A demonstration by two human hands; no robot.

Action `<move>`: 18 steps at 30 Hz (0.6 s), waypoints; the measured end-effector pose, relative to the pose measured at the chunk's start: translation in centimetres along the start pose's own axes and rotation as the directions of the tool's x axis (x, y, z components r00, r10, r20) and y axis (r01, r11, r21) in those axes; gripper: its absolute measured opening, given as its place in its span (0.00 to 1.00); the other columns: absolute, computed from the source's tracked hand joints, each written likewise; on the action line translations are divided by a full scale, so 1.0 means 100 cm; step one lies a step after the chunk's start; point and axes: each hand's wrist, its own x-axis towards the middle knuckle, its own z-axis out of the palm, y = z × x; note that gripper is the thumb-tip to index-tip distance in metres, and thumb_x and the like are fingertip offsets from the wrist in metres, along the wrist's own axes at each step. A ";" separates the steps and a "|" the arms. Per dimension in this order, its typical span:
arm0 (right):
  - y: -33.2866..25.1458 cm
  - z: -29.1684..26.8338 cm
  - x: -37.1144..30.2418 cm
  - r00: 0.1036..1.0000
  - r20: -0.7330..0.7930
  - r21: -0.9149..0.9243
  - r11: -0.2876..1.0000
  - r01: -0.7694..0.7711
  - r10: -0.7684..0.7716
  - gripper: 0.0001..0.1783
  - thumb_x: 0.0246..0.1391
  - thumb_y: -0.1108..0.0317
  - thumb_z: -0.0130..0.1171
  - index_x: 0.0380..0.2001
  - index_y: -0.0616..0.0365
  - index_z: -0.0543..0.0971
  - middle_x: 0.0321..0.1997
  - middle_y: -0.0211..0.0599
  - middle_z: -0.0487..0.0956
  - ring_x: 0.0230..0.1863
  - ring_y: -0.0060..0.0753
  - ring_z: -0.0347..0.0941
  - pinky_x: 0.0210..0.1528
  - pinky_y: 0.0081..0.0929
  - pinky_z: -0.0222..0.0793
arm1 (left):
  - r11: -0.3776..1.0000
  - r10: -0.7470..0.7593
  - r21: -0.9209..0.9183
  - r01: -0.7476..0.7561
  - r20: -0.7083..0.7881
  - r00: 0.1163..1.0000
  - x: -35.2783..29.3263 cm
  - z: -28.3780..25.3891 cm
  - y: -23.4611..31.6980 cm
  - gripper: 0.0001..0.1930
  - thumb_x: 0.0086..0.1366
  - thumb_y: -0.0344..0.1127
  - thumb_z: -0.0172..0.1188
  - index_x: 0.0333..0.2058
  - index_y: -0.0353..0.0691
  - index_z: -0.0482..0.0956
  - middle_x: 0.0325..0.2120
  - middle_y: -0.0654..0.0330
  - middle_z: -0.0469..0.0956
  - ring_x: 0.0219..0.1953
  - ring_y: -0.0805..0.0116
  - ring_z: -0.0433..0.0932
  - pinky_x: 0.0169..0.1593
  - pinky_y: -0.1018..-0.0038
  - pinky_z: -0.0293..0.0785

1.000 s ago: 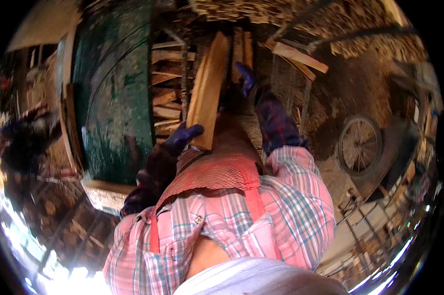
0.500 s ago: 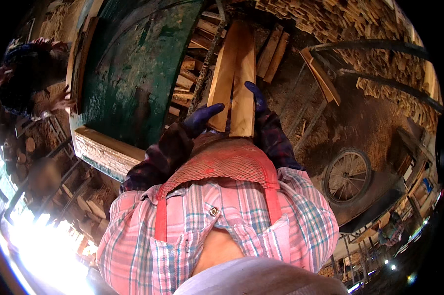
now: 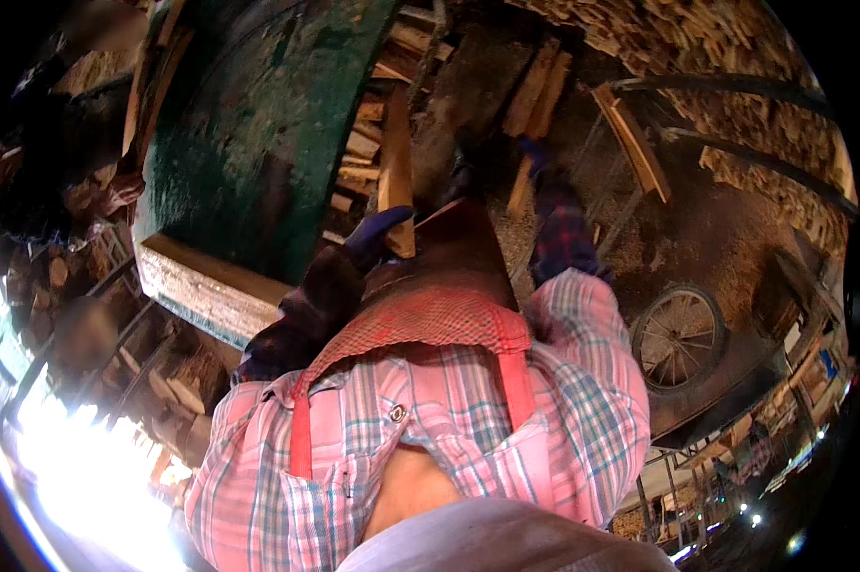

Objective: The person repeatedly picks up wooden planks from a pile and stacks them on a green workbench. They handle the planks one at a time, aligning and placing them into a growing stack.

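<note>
Nearest, we log the left hand (image 3: 376, 232): its gloved grip is closed around the near end of a long board (image 3: 395, 167), thumb across the face. The board runs from this grip toward 12 o'clock, long axis pointing away from us; the left is plainly the hand nearer it. Beyond, at the left hand's 10 o'clock, we note the green worktop (image 3: 244, 124). The right hand (image 3: 536, 155) reaches farther out, at the left's 2 o'clock, blurred. A pale wood strip (image 3: 518, 194) shows at its 7 o'clock; how open that grip is, or whether it holds the strip, we cannot tell. Farthest, two boards (image 3: 532, 88) lie at the right hand's 12 o'clock.
</note>
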 end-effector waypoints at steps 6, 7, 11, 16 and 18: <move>0.087 0.034 0.018 0.757 0.653 -0.731 0.286 0.620 0.030 0.22 0.56 0.60 0.56 0.47 0.66 0.72 0.48 0.44 0.75 0.52 0.38 0.68 0.51 0.31 0.65 | 0.745 0.353 0.580 -0.330 0.078 0.932 0.053 -0.009 -0.054 0.26 0.64 0.51 0.55 0.47 0.32 0.69 0.34 0.55 0.75 0.32 0.66 0.76 0.35 0.71 0.75; 0.118 0.055 -0.004 0.865 0.498 -0.845 0.186 0.501 -0.066 0.27 0.53 0.55 0.59 0.47 0.68 0.72 0.47 0.47 0.75 0.50 0.39 0.69 0.50 0.32 0.65 | 0.627 0.428 0.672 -0.395 0.127 0.895 0.073 -0.021 -0.080 0.27 0.64 0.53 0.52 0.47 0.31 0.68 0.34 0.53 0.75 0.34 0.65 0.76 0.38 0.70 0.74; 0.156 0.030 0.021 0.948 0.316 -0.917 0.247 0.314 -0.035 0.34 0.45 0.49 0.65 0.46 0.69 0.73 0.43 0.50 0.77 0.44 0.45 0.73 0.42 0.39 0.68 | 0.240 0.346 0.892 -0.384 0.291 0.892 0.046 -0.019 -0.062 0.28 0.66 0.53 0.51 0.50 0.30 0.68 0.38 0.50 0.75 0.41 0.66 0.74 0.46 0.70 0.71; 0.183 0.053 0.055 0.692 0.713 -0.693 -0.038 0.720 0.115 0.24 0.50 0.58 0.60 0.45 0.65 0.75 0.42 0.51 0.77 0.42 0.47 0.75 0.40 0.38 0.68 | 0.682 0.445 0.568 -0.461 0.177 0.878 -0.035 -0.037 -0.031 0.23 0.62 0.44 0.58 0.48 0.32 0.71 0.41 0.54 0.76 0.44 0.69 0.74 0.49 0.71 0.70; 0.195 0.067 0.130 0.536 0.839 -0.516 -0.178 0.838 0.094 0.19 0.55 0.63 0.54 0.46 0.63 0.75 0.41 0.50 0.77 0.41 0.46 0.75 0.40 0.37 0.69 | 0.763 0.359 0.489 -0.423 0.225 0.906 -0.052 -0.032 -0.004 0.23 0.61 0.41 0.61 0.49 0.32 0.72 0.42 0.57 0.77 0.45 0.71 0.73 0.51 0.71 0.68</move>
